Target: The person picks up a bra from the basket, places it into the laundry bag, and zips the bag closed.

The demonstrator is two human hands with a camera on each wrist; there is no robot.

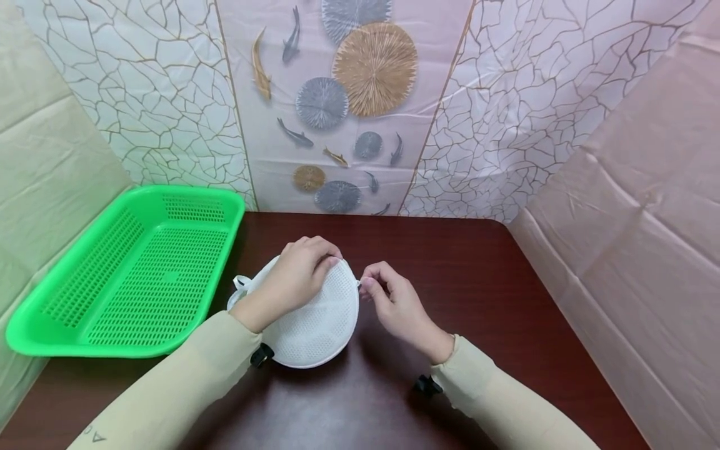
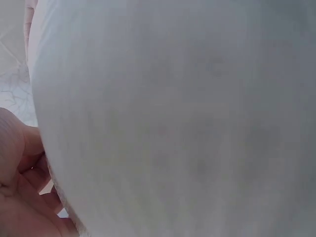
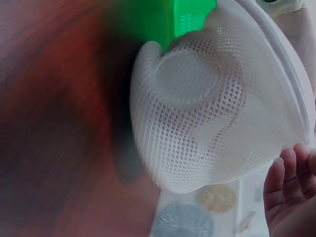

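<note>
A round white mesh laundry bag [image 1: 315,325] is held up over the table, tilted, its flat face toward the head camera. My left hand [image 1: 298,269] grips its far rim, the thumb on the face and the other fingers partly hidden. At the bag's right edge, my right hand [image 1: 396,306] pinches what looks like its small zipper pull, mostly covered by the fingertips. The right wrist view shows the domed mesh side of the bag [image 3: 192,133] and the right hand [image 3: 291,192] at its rim. In the left wrist view, the bag [image 2: 168,118] fills nearly everything, blurred.
A green plastic basket [image 1: 169,276] with slotted sides stands on the left of the dark brown table [image 1: 450,262]. A white loop [image 1: 242,282] sticks out at the bag's left. Patterned sheeting [image 1: 371,69] rises behind the table, with plain cloth at both sides.
</note>
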